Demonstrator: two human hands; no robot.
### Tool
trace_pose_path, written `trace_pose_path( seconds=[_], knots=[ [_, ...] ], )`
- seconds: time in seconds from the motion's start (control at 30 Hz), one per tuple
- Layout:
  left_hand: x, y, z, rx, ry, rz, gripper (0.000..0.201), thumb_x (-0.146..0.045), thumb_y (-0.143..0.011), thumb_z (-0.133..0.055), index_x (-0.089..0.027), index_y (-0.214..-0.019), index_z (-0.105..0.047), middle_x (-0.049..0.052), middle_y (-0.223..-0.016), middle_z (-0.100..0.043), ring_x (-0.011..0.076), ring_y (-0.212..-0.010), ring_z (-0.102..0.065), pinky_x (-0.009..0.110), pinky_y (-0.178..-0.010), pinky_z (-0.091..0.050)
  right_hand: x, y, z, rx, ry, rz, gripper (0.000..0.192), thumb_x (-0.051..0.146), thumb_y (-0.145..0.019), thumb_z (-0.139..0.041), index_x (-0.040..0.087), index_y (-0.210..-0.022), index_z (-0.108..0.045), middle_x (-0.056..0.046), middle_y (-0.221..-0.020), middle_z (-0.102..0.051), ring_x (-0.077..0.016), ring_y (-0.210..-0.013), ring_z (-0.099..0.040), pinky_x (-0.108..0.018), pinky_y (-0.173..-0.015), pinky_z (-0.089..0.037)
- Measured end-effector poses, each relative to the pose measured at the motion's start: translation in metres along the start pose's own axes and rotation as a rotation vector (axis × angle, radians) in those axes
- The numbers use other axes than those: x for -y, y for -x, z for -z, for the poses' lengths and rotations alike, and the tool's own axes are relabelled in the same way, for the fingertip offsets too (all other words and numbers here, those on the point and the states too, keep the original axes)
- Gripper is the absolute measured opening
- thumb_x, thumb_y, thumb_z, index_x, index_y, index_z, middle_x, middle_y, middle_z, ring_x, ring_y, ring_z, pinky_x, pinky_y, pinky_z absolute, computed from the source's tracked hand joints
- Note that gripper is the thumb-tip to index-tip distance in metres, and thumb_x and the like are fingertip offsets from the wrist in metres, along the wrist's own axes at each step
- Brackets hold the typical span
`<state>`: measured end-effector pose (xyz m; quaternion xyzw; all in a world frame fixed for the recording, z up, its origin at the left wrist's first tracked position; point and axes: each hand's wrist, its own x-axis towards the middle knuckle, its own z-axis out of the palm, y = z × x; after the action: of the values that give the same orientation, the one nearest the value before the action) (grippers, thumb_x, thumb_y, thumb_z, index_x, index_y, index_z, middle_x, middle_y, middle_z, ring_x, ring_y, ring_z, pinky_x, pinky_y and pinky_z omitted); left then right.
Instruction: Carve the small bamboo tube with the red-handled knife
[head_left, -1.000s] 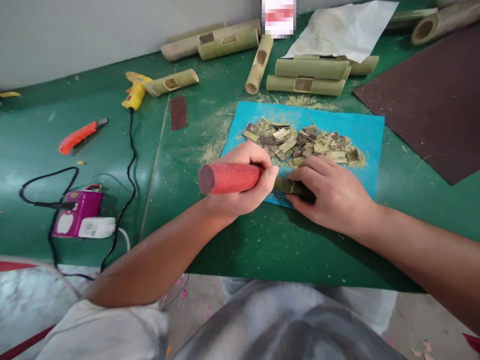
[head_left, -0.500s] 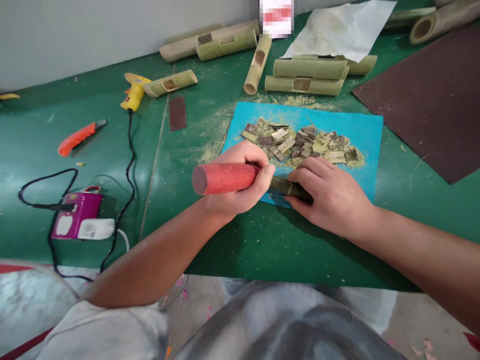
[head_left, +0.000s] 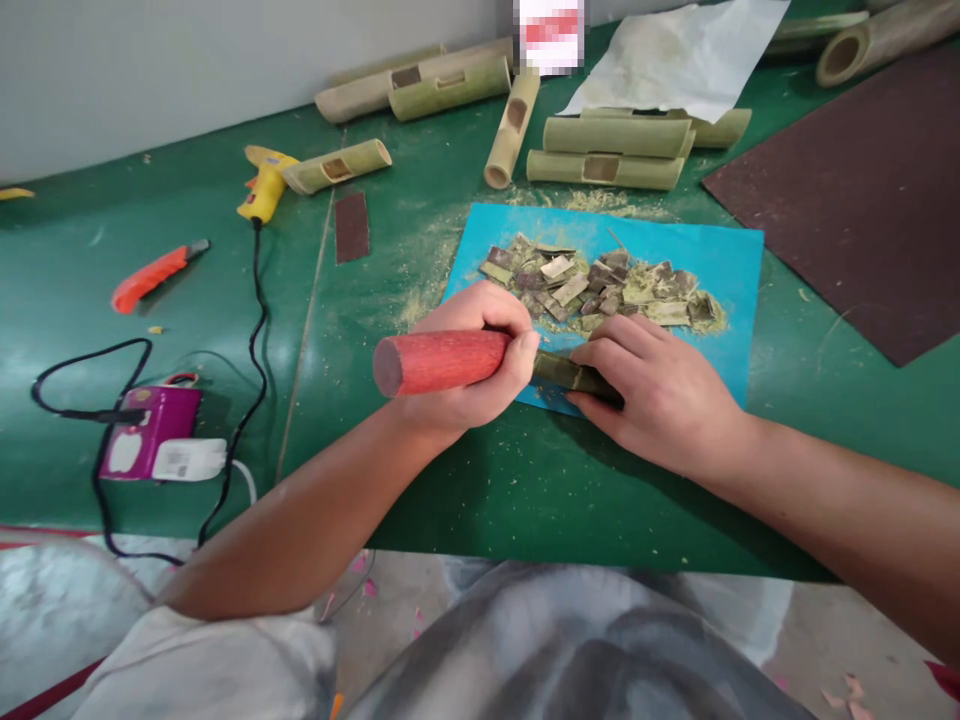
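1. Left hand (head_left: 469,365) wrapped tight around a red tool handle (head_left: 439,362), butt end pointing left.
2. Right hand (head_left: 664,395) pressing a bamboo strip (head_left: 574,374) flat, fingers closed over it, at the near edge of the blue mat (head_left: 720,265).
3. Strip lying left to right, in line with the handle, directly between both hands.
4. Bamboo chips (head_left: 600,285) heaped just behind on the green tabletop (head_left: 525,480).

I count two hands (head_left: 480,350), one red handle (head_left: 439,362), one blue mat (head_left: 712,260), one chip pile (head_left: 600,285), one glue gun (head_left: 261,185), one orange knife (head_left: 150,278), one purple charger (head_left: 146,432), roughly nine bamboo tubes (head_left: 604,168)
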<state>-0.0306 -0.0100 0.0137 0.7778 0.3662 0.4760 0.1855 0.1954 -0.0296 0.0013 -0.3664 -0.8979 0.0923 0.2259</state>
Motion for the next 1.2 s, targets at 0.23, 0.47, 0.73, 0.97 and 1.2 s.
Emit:
trace_pose_path(
  seconds=[0.23,0.47,0.73,0.97,1.2],
  knots=[
    [0.0002,0.0015,-0.0009,0.009,0.015,0.030,0.014,-0.027,-0.095,-0.066,-0.022,-0.082,-0.064,0.002,-0.081,-0.073,0.0163,-0.075,-0.070,0.034,-0.072,-0.061,0.0017,-0.0005,0.0001,0.003,0.005,-0.029,0.016,0.031,-0.097,-0.064,0.016,-0.100,-0.069,-0.014,-0.096,-0.067,-0.0286,-0.088,-0.059,-0.041,-0.076,-0.049],
    [-0.0012,0.0020,0.0007,0.024,0.020,0.022,0.013,-0.023,-0.094,-0.066,-0.021,-0.081,-0.064,0.002,-0.081,-0.072,0.0161,-0.076,-0.071,0.034,-0.072,-0.060,0.0029,-0.0021,0.0008,0.027,-0.008,-0.030,0.019,0.030,-0.101,-0.059,0.015,-0.096,-0.070,-0.013,-0.092,-0.066,-0.0276,-0.085,-0.058,-0.040,-0.075,-0.048],
    [-0.0013,0.0032,0.0013,0.042,0.042,0.045,0.015,-0.024,-0.093,-0.066,-0.021,-0.079,-0.064,0.002,-0.081,-0.073,0.0155,-0.075,-0.071,0.033,-0.071,-0.060,0.0019,-0.0008,0.0004,0.028,-0.001,-0.026,0.015,0.029,-0.099,-0.063,0.016,-0.096,-0.070,-0.013,-0.094,-0.067,-0.0280,-0.088,-0.059,-0.041,-0.076,-0.050],
    [0.0006,0.0021,0.0004,0.031,0.075,0.029,0.016,-0.025,-0.095,-0.065,-0.022,-0.079,-0.064,0.002,-0.080,-0.073,0.0157,-0.073,-0.069,0.034,-0.071,-0.060,0.0012,-0.0002,-0.0002,0.022,-0.023,-0.037,0.013,0.029,-0.098,-0.063,0.018,-0.097,-0.069,-0.012,-0.094,-0.068,-0.0279,-0.088,-0.059,-0.041,-0.077,-0.050],
    [0.0017,0.0024,-0.0003,-0.006,0.092,0.008,0.015,-0.022,-0.094,-0.065,-0.021,-0.079,-0.064,0.002,-0.078,-0.072,0.0142,-0.070,-0.069,0.032,-0.068,-0.059,0.0017,-0.0002,-0.0001,-0.015,0.003,-0.001,0.017,0.029,-0.100,-0.061,0.014,-0.098,-0.070,-0.014,-0.093,-0.068,-0.0279,-0.086,-0.060,-0.041,-0.076,-0.052]
  ],
)
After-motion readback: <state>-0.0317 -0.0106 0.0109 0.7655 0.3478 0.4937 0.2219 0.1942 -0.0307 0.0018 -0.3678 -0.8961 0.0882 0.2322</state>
